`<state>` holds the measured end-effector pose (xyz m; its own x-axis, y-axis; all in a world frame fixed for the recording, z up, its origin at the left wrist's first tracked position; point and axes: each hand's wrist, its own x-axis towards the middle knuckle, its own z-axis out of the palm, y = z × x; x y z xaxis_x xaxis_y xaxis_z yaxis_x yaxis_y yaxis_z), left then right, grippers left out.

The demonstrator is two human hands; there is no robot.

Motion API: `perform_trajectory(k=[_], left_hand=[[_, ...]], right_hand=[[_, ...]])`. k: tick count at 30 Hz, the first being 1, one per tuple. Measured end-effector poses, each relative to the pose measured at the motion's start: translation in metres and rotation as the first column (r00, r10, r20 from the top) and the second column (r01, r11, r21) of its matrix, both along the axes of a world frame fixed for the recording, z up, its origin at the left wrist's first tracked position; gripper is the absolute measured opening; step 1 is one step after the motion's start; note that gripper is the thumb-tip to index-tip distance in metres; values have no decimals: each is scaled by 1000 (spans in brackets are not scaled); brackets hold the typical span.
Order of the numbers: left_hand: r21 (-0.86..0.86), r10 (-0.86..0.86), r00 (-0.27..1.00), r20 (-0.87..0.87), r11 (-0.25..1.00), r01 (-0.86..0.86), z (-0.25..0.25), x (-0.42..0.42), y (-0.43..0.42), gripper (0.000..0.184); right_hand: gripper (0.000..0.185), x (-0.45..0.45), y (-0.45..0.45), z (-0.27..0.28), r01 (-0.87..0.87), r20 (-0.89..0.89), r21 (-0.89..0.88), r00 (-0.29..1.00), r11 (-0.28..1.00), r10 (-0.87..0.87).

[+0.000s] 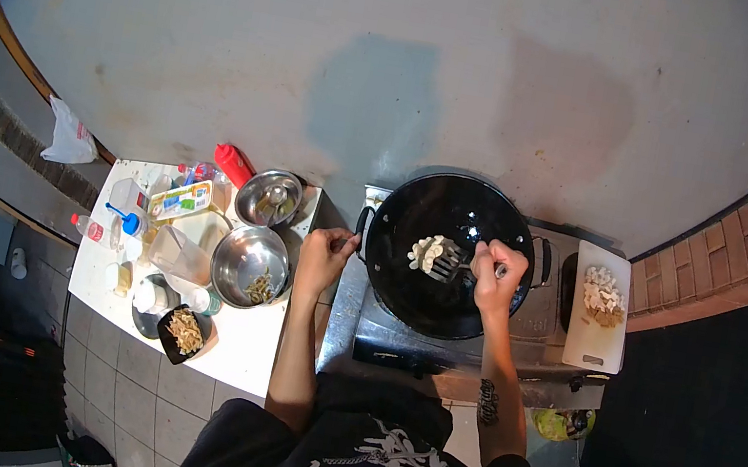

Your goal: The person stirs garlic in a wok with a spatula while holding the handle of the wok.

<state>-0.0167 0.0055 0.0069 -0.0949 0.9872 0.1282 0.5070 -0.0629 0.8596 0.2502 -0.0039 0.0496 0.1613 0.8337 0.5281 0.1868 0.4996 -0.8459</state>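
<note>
A large black wok [427, 302] sits on the metal stove. Pale chopped pieces [426, 251], which look like sliced mushroom, lie at its middle. My right hand [498, 272] is closed round the handle of a slotted turner [445, 262], whose head is in the wok against the pieces. At the wok's left side, my left hand [326, 257] pinches the loop handle [362, 230] with its fingertips.
Right of the stove [385, 346], a white cutting board [595, 345] bears chopped pale food. On the left table [225, 357] stand two steel bowls [232, 281], a black bowl [182, 333] of cut food, a red squeeze bottle [232, 164], and several containers. A wall rises behind.
</note>
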Motion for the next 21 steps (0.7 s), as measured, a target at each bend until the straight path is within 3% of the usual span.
perform_trajectory(k=[1,3,6,11,17,20,21], left_hand=[[-1,1,1000,1,1000,-1,3,0,-1,22],[-53,4,999,54,999,-1,9,2,-3,23],[38,-9,999,44,999,7,6,2,-1,25],[14,-20,1000,13,1000,20,-6,-4,5,25],[20,-36,999,1,999,36,-1,-4,6,25],[6,-44,999,-8,999,44,-3,-7,8,24],[8,-57,998,-10,998,57,-3,-7,9,24]], right_hand=[[35,-1,-2,3,-1,1,-1,1000,1000,1],[34,-7,-9,17,-83,228,114,972,990,55],[30,-18,-16,26,-158,305,120,946,980,115],[28,-19,-16,30,-215,367,127,917,968,155],[29,-10,-18,38,-155,402,166,912,974,77],[36,6,-12,38,86,407,270,892,959,-195],[36,12,-10,27,86,409,270,891,959,-195]])
